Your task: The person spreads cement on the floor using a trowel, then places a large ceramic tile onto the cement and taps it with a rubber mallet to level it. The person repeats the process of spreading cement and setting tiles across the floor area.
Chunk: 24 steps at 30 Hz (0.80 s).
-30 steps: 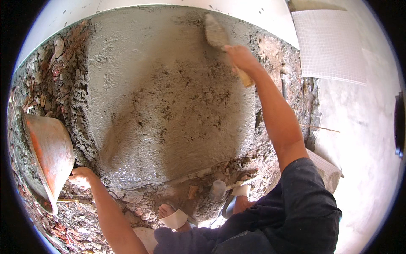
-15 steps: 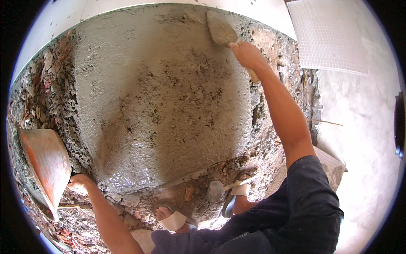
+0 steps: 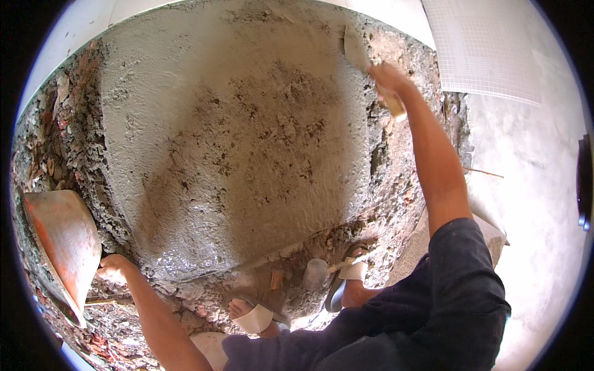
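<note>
My right hand [image 3: 390,80] grips the yellowish handle [image 3: 395,106] of a trowel [image 3: 356,46], its blade at the upper right edge of a patch of wet grey mortar [image 3: 161,86]. The mortar is rough and pitted in its middle, wetter near the bottom. At lower left, my left hand [image 3: 114,267] has curled fingers against a tilted, orange-stained metal basin [image 3: 68,241]; what exactly they grip is hidden.
Broken, debris-covered ground [image 3: 74,130] borders the mortar. A gridded sheet [image 3: 482,49] lies upper right on pale flooring [image 3: 520,142]. A white panel [image 3: 80,37] runs along the top. By my sandalled feet [image 3: 253,315] stand a translucent cup [image 3: 315,273] and a small block [image 3: 277,278].
My right hand and the trowel have moved rightward to the mortar's edge. My left hand and the basin sit slightly lower in view; the mortar patch also appears shifted as the view moved.
</note>
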Motion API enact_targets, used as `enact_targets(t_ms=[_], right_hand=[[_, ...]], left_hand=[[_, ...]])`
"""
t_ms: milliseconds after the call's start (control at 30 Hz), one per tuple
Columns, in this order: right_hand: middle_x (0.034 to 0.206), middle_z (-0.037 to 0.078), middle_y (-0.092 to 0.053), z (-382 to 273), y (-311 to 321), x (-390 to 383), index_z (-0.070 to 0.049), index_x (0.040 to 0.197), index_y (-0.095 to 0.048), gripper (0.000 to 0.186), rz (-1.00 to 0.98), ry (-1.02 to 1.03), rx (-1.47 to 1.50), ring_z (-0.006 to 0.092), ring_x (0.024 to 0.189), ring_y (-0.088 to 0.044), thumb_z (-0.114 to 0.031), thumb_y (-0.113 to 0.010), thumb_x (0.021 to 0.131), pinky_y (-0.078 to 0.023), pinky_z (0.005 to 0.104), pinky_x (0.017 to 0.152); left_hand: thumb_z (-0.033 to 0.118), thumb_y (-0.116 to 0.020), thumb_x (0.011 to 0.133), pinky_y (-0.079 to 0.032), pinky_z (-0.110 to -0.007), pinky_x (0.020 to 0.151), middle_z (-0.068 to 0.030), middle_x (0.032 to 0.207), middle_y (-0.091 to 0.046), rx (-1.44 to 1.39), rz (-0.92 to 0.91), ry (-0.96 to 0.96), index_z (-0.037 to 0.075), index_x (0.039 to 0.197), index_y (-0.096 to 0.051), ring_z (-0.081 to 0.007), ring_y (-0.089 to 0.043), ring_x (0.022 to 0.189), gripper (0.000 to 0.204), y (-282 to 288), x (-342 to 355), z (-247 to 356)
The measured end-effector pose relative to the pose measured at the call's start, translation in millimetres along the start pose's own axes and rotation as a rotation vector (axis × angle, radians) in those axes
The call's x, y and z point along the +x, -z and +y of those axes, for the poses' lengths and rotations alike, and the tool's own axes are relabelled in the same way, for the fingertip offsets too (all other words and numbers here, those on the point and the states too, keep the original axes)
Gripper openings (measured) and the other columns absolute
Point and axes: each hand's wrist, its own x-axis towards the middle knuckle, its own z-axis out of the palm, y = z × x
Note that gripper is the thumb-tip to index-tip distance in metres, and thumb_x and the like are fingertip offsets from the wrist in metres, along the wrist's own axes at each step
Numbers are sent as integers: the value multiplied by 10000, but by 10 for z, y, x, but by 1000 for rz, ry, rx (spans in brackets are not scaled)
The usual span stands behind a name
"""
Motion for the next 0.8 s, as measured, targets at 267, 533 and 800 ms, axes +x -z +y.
enact_targets(t_ms=[267, 533, 800], right_hand=[[673, 120, -577, 359, -309, -720, 64, 929, -581, 507, 79, 61, 169, 210, 490, -561, -428, -463, 945, -496, 366, 516], [944, 241, -637, -576, -1435, -1462, 37, 1010, -560, 523, -33, 313, 13, 419, 921, -603, -456, -388, 967, -462, 497, 855], [781, 224, -626, -755, -1616, -2171, 7, 959, -537, 451, 175, 630, -291, 433, 758, -624, -424, -405, 966, -506, 466, 696]], left_hand=[[239, -456, 913, -468, -430, 849, -143, 1067, -635, -13, -12, 10, 73, 1016, -628, -306, -608, 1002, 260, 33, -20, 22], [218, -467, 908, -481, -418, 829, -150, 1040, -642, -33, -27, -33, 68, 970, -642, -312, -616, 978, 239, 78, -43, 105], [197, -478, 902, -494, -405, 808, -156, 1013, -648, -60, -46, -48, 62, 925, -656, -319, -624, 953, 224, 175, -11, 133]])
